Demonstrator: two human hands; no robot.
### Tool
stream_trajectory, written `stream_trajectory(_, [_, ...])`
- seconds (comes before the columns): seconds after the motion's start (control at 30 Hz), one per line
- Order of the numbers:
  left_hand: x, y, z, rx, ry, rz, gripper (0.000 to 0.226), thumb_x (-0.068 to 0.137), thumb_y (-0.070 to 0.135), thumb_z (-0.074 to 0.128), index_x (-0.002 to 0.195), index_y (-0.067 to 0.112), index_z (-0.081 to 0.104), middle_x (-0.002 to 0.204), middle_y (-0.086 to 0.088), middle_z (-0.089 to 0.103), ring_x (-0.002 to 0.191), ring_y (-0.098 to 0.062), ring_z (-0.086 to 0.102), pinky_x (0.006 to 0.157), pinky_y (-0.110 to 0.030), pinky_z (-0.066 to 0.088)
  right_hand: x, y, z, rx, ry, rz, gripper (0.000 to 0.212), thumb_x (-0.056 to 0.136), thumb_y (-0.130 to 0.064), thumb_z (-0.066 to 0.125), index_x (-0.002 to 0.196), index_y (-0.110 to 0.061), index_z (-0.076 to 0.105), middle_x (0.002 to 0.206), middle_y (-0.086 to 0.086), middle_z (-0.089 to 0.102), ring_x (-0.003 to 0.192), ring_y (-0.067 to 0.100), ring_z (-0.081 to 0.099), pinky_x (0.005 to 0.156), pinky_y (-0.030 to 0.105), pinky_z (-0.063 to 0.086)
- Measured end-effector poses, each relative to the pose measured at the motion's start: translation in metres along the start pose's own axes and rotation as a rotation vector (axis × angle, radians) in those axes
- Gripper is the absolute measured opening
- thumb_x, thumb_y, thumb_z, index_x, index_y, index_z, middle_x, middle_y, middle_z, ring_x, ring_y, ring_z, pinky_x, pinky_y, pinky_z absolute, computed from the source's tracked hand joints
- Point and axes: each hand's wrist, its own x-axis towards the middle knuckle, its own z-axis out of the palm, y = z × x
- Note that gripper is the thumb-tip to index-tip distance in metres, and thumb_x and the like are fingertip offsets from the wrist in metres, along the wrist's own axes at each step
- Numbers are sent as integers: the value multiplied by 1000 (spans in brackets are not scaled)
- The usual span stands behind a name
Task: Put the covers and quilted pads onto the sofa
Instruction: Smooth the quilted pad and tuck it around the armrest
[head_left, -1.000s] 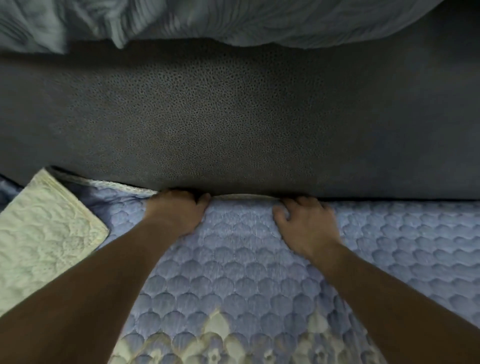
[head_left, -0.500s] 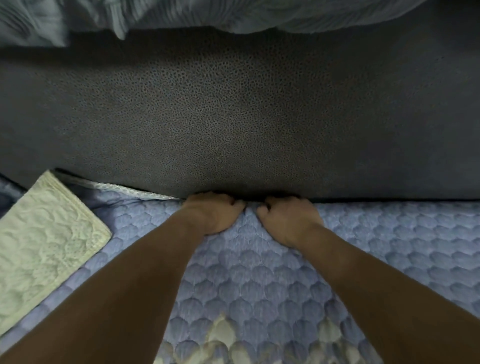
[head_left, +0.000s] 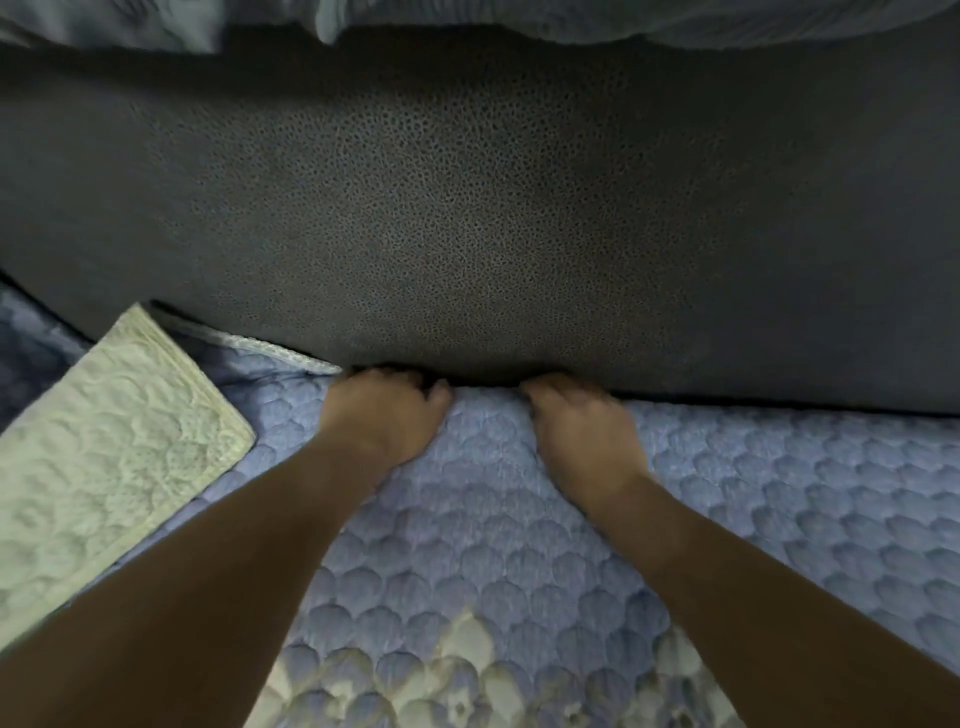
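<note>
Left hand and right hand, fingers curled, press the blue quilted pad's back edge against the dark sofa backrest; whether they grip it is unclear.

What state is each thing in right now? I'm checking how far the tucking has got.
blue quilted pad: spread flat on the seat, back edge at the crease.
left hand: pressing the pad's edge into the crease.
right hand: doing the same.
cream pad: lying loose, askew.
</note>
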Motion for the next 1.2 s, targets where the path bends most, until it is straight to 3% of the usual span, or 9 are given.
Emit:
stream_trajectory(0.2, [0, 0, 9, 37, 75, 13, 57, 100, 50, 24, 106, 19, 71, 107, -8, 72, 104, -33, 64, 93, -41, 43, 24, -40, -13, -53, -266, -129, 31, 105, -40, 34, 125, -25, 52, 110, 10, 64, 102, 34, 62, 84, 41, 51])
stream_trajectory(0.33, [-21, 1, 7, -80, 126, -62, 58, 94, 47, 22, 111, 19, 70, 115, -11, 70, 112, -31, 59, 104, -43, 37, 25, -50, 0, -201, -172, -95, 21, 98, -28, 48, 116, -22, 58, 90, 9, 66, 77, 35, 65, 64, 35, 47])
stream_trajectory(0.43, [-80, -5, 4, -161, 46, -103, 68, 96, 55, 15, 156, 27, 30, 163, -10, 24, 152, -31, 15, 123, -50, 9, 23, -54, 3, -169, -45, -11, 7, 84, -10, 61, 79, -8, 64, 65, 14, 61, 54, 34, 59, 51, 33, 47])
stream_trajectory(0.5, [-117, -26, 7, -162, -13, -179, 72, 96, 64, 12, 160, 33, 5, 169, -5, 0, 155, -29, -1, 124, -52, 3, 23, -65, -1, -148, 22, -55, 9, 72, -2, 68, 71, -7, 62, 66, 15, 60, 60, 35, 58, 54, 37, 48])
stream_trajectory(0.67, [-121, -158, 4, -257, 132, -422, 57, 106, 43, 26, 139, 4, 51, 142, -24, 49, 116, -32, 66, 106, -40, 46, 12, -153, 13, 175, -7, -256, 28, 87, -16, 62, 113, -7, 67, 119, 13, 63, 108, 34, 60, 93, 44, 50])
stream_trajectory(0.73, [-105, -214, -1, -217, 49, -341, 75, 102, 59, 16, 142, 7, 53, 147, -24, 49, 131, -37, 54, 120, -41, 27, 18, -192, 20, 241, -87, -292, 46, 96, -32, 42, 136, -14, 55, 143, 8, 50, 130, 28, 46, 110, 44, 39])
stream_trajectory(0.9, [-85, -270, 7, -50, -65, -318, 64, 95, 65, 9, 157, 48, -2, 169, 5, -4, 155, -27, 2, 125, -50, 6, 56, -239, 34, 179, -154, -221, 62, 94, -47, 29, 149, -19, 35, 152, 1, 39, 140, 21, 32, 117, 39, 22])
stream_trajectory(1.03, [-70, -274, 12, -157, -47, -451, 62, 95, 67, 17, 154, 51, 4, 168, 4, 4, 153, -27, 8, 124, -52, 6, 68, -255, 38, 136, -230, -170, 67, 92, -55, 27, 148, -21, 37, 149, 4, 46, 135, 24, 40, 115, 41, 28])
stream_trajectory(1.2, [-52, -281, 5, -229, -20, -475, 61, 96, 64, 26, 149, 36, 36, 158, -9, 36, 146, -32, 30, 123, -47, 18, 97, -278, 36, 80, -376, -111, 71, 94, -67, 22, 143, -22, 43, 136, 15, 55, 125, 32, 50, 105, 44, 37])
